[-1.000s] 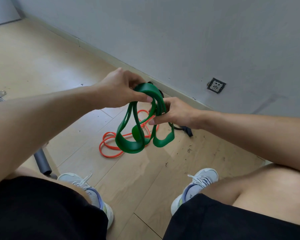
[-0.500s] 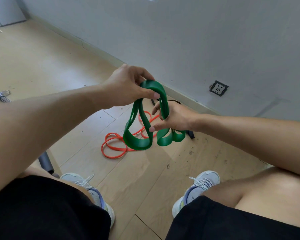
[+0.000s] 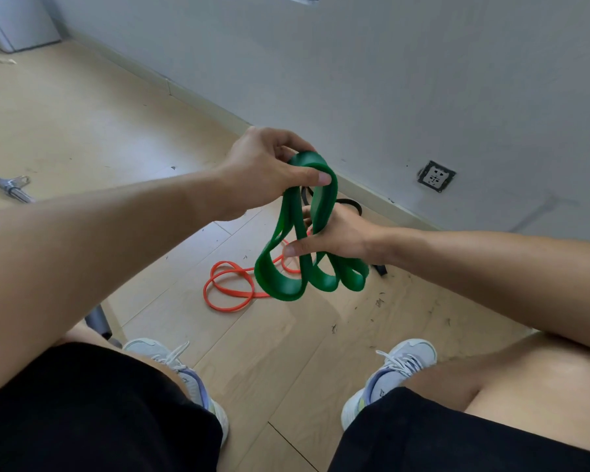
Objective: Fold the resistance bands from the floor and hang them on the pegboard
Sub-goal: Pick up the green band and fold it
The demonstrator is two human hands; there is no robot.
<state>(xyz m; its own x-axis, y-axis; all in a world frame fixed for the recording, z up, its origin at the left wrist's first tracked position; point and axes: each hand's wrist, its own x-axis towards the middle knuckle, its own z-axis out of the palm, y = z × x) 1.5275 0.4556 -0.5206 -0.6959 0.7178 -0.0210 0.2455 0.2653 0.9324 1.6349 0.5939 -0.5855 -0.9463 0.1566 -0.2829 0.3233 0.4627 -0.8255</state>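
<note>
head view looks down on my left hand (image 3: 263,172), its fingers (image 3: 315,177) pinched on the top fold of the green band (image 3: 283,284), thumb pressed flat on it. my right hand (image 3: 334,233) grips the gathered strands lower down, loops hanging below it above the floor (image 3: 82,124). an orange band (image 3: 229,287) lies coiled on the floor beneath, a black band (image 3: 349,204) behind near the wall.

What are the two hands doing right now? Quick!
Left hand: closed, pinching the top of the green band.
Right hand: closed on the same green band, lower down.
</note>
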